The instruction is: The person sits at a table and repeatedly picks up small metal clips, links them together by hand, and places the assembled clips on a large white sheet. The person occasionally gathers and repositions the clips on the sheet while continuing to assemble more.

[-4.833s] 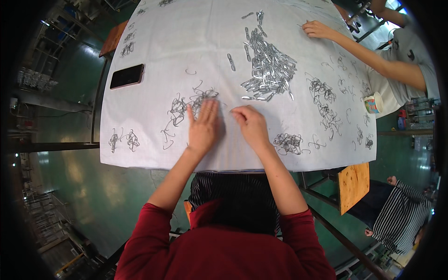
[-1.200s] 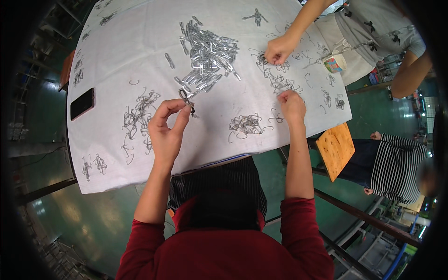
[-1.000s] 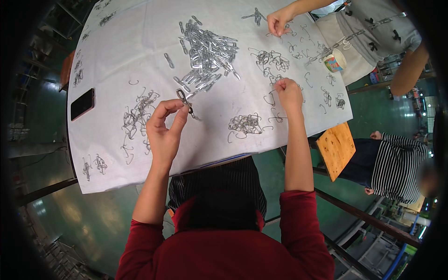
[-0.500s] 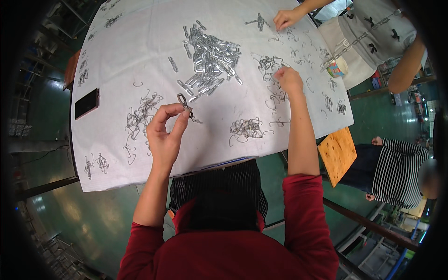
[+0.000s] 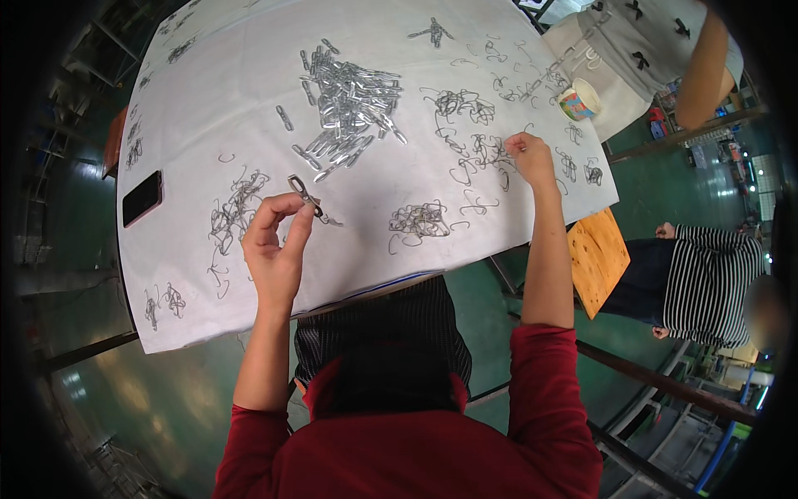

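Note:
My left hand (image 5: 276, 249) is closed in a pinch above the near left part of the table, holding a slotted metal link (image 5: 298, 186) by its middle. A thin end sticks out of the link past the fingertips. Farther right, my right hand (image 5: 534, 163) has its fingers pressed together over the edge of a scattered group of wire hooks (image 5: 486, 150); what lies between those fingertips is too small to make out. Beyond and between my hands lies a big pile of shiny metal links (image 5: 349, 100). A tangle of wire hooks (image 5: 237, 208) is beside my left hand.
Another heap of wire hooks (image 5: 420, 220) lies near the front edge of the white-covered table (image 5: 349, 262). A phone (image 5: 142, 200) rests at the left. At the right edge stand a paper tub (image 5: 579, 100) and a co-worker (image 5: 640, 58). A wooden stool (image 5: 597, 262) is below.
My right hand has moved toward the near right, away from the hooks it was over. My left hand still holds the link. The co-worker's hand has left the far hooks. The whole view has shifted slightly.

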The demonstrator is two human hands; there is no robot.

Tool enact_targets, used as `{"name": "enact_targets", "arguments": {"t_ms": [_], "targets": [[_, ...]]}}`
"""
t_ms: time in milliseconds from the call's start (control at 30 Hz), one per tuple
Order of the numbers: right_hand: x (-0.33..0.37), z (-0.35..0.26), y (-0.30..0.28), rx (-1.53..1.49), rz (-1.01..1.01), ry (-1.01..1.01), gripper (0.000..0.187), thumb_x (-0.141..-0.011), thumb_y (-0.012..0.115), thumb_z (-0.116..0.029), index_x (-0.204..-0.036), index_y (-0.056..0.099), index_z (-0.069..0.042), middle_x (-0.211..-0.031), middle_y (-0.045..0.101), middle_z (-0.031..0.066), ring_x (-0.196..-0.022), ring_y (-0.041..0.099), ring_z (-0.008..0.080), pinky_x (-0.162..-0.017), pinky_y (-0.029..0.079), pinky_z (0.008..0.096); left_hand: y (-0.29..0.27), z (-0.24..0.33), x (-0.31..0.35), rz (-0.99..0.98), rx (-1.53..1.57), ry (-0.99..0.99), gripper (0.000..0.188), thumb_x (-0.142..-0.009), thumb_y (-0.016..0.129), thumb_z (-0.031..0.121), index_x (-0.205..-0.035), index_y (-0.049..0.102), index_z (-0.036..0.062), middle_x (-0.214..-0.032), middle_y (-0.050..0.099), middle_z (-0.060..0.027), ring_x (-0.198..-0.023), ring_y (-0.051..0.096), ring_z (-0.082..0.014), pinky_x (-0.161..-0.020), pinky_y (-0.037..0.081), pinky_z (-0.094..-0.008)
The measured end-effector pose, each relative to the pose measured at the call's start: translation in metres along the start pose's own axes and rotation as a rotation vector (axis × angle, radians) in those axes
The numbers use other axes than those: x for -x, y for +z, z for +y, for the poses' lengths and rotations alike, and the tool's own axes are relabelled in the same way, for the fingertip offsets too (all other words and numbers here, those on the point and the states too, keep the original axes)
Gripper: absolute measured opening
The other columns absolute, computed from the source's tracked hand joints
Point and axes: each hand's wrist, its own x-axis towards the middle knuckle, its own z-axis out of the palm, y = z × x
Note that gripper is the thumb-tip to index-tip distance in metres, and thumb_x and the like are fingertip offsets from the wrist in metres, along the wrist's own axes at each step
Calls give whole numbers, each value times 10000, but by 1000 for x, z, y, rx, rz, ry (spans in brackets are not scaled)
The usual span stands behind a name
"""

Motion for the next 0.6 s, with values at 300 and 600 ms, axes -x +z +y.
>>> {"name": "enact_targets", "arguments": {"t_ms": [300, 600], "targets": [[-14, -31, 18, 97, -107, 61, 125, -811, 685, -203, -882, 723, -107, -845, 713, 87, -810, 671, 258, -734, 517, 377, -1, -1, 7, 9, -9, -28, 83, -849, 658, -9, -923, 620, -18, -890, 618, -30, -865, 572, -110, -856, 450, -266], [-22, -34, 21, -24, -76, -9, 118, -822, 683, -206, -878, 719, -108, -872, 713, 74, -808, 669, 239, -729, 514, 363, -2, -1, 10, 5, -11, -29, 87, -849, 657, -12, -928, 620, -14, -901, 619, -31, -874, 569, -109, -850, 449, -260]]}}
